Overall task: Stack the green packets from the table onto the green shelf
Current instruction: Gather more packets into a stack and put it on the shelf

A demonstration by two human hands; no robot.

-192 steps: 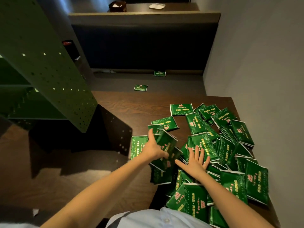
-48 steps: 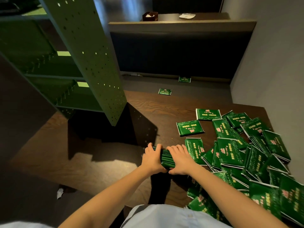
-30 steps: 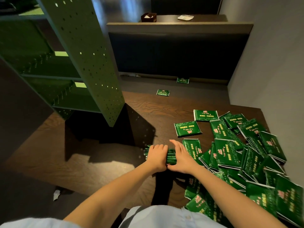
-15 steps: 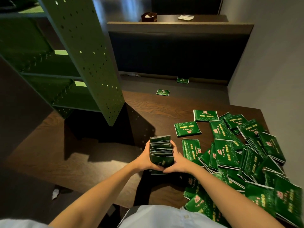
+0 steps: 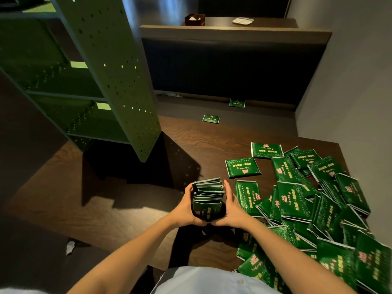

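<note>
A bundle of several green packets [image 5: 208, 197] is clamped between both palms, lifted above the dark wooden table [image 5: 148, 200]. My left hand [image 5: 186, 206] presses its left side and my right hand [image 5: 232, 206] presses its right side. A loose heap of green packets [image 5: 314, 206] covers the table's right part, to the right of my hands. The green perforated shelf [image 5: 110, 77] stands at the upper left, its open levels [image 5: 70, 94] facing left of the side panel.
Two stray green packets [image 5: 211, 118] [image 5: 237, 103] lie on the bench seat beyond the table. A grey wall [image 5: 350, 81] bounds the right side. A dark box [image 5: 194, 19] and a white dish [image 5: 242, 20] sit on the far ledge. A paper scrap [image 5: 70, 247] lies on the floor.
Both hands gathered packets from the heap, squared them into a bundle on the table, then raised the bundle upright off the table. Since half a second ago it has barely moved.
</note>
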